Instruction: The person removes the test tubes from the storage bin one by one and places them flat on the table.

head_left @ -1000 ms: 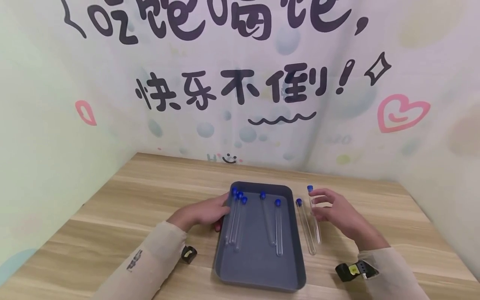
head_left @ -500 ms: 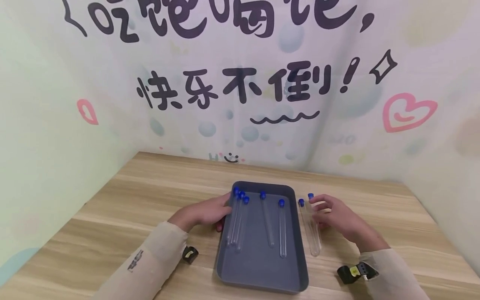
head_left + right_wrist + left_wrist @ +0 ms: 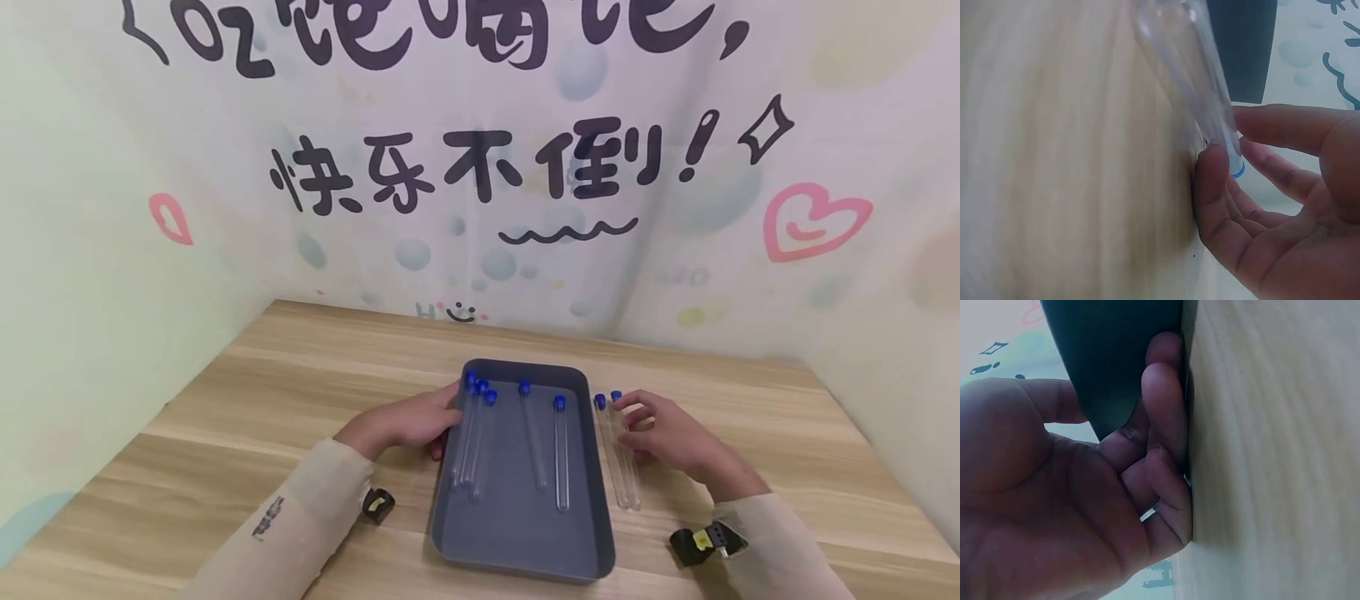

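Observation:
My left hand (image 3: pixel 411 422) grips the left wall of a grey rectangular tray (image 3: pixel 517 546), thumb at the rim. In the left wrist view its fingers curl against the outside of the dark wall (image 3: pixel 1107 356). Several clear test tubes with blue caps lie inside the tray, among them one test tube (image 3: pixel 562 462) near its right side. To the right of the tray, my right hand (image 3: pixel 670 436) pinches a test tube (image 3: pixel 1191 69) near its capped end between thumb and fingers. Close along its left side lies another capped test tube (image 3: pixel 611 454), on the table.
The wood-grain table (image 3: pixel 300 367) runs back to a printed wall cloth (image 3: pixel 480 275) with black lettering. A black strap (image 3: pixel 378 505) hangs by the left sleeve, and a black device (image 3: pixel 705 543) sits at the right wrist.
My right hand has lowered its test tube and brought it left, beside the tube on the table. My left hand stays on the tray.

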Motion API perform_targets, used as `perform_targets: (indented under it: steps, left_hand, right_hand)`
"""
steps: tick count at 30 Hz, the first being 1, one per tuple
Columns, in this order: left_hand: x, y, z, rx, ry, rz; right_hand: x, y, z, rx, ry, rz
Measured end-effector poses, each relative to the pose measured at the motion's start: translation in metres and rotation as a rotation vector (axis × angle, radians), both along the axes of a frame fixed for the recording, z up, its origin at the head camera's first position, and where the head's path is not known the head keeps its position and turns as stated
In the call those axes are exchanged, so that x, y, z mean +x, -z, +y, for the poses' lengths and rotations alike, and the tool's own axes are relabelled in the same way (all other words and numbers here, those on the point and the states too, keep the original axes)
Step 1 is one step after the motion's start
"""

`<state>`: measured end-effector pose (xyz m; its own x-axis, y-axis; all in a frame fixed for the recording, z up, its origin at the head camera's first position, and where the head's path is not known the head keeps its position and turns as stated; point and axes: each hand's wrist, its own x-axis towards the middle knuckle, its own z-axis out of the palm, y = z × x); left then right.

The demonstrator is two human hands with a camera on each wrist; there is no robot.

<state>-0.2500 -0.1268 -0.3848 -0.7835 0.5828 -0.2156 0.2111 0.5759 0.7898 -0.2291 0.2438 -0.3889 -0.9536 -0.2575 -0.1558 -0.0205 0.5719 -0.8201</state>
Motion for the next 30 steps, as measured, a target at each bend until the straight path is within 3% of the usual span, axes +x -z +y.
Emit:
perform_targets:
  steps: [16, 23, 30]
  left_hand:
    - [0.0, 0.001, -0.001, 0.002, -0.003, 0.002]
    - [0.001, 0.0, 0.0, -0.006, -0.018, 0.0]
    - [0.002, -0.001, 0.0, -0.008, -0.012, 0.002]
  right_hand:
    - [0.0, -0.001, -0.002, 0.059, 0.042, 0.006]
    - [0.0, -0.007, -0.006, 0.059, 0.114, 0.115]
    - [0.007, -0.025, -0.021, -0.006, 0.122, 0.185]
